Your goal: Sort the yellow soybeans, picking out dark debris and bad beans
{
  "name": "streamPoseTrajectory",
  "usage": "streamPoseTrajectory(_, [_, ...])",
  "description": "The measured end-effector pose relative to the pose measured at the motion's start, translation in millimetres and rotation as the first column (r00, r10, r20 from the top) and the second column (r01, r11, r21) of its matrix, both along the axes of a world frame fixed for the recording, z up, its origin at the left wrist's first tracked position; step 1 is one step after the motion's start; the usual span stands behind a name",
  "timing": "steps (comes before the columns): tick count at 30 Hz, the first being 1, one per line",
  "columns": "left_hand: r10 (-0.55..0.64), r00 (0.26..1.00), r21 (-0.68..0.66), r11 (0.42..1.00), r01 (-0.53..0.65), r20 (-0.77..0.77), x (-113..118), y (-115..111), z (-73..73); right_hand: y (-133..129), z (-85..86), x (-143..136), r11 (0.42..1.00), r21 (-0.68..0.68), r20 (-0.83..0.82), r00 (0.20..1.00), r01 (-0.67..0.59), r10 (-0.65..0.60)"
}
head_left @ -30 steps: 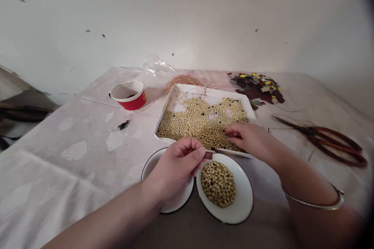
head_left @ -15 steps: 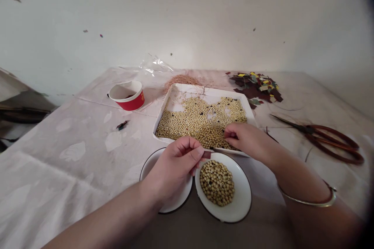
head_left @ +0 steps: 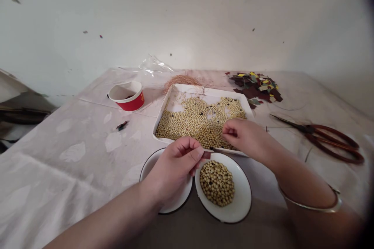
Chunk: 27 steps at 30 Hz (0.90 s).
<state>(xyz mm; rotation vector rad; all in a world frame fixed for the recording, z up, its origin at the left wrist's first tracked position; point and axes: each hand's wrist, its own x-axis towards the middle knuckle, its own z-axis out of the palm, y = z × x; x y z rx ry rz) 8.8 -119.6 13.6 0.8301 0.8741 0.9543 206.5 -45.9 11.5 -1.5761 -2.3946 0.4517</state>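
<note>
My left hand pinches a small dark brown piece between thumb and fingers, above the gap between two white plates. Over the front right part of a white tray of pale beads, my right hand has its fingertips pressed together; whatever they hold is too small to make out. The right plate carries a heap of larger tan beads. My left hand partly covers the left plate.
Scissors lie at the right. Behind the tray are a pile of coloured scraps, a bundle of copper-coloured strands and clear plastic. A red and white cup stands at the left, with dark scraps near it.
My right hand has shifted slightly up and to the left over the beads. My left hand stays where it was, with the brown piece in its pinch.
</note>
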Motion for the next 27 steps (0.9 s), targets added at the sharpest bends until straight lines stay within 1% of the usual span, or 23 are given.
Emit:
streamPoseTrajectory(3, [0.002,1.0,-0.007,1.0,-0.002,-0.002,0,0,0.9,-19,22.7,-10,0.997,0.039,-0.203,0.977,-0.061,0.068])
streamPoseTrajectory(4, [0.005,1.0,-0.006,1.0,-0.005,-0.012,0,0,1.3,-26,30.1,-14,0.994,0.063,-0.232,0.968,-0.084,0.097])
streamPoseTrajectory(6, [0.008,0.999,0.013,1.0,-0.007,-0.047,-1,0,1.7,-41,41.1,-23,0.978,0.092,-0.255,0.945,-0.186,0.204])
streamPoseTrajectory(8, [0.008,0.997,0.042,0.999,-0.005,-0.076,-2,-1,1.7,-51,45.6,-31,0.962,0.113,-0.25,0.929,-0.25,0.271])
streamPoseTrajectory(11, [0.009,0.996,0.057,0.998,-0.003,-0.09,-3,-1,1.3,-57,43.2,-37,0.954,0.128,-0.202,0.935,-0.27,0.292])
streamPoseTrajectory(15, [0.014,0.996,0.055,0.998,-0.009,-0.087,-4,-1,1.2,-55,37.4,-39,0.954,0.153,-0.169,0.944,-0.257,0.282])
streamPoseTrajectory(21, [0.023,0.996,0.051,0.999,-0.019,-0.089,-4,0,1.6,-55,34.9,-40,0.942,0.222,-0.099,0.956,-0.251,0.278])
streamPoseTrajectory(27, [0.022,0.997,0.05,0.999,-0.018,-0.078,-3,-1,0.4,-57,33.6,-41,0.941,0.234,-0.094,0.957,-0.245,0.273])
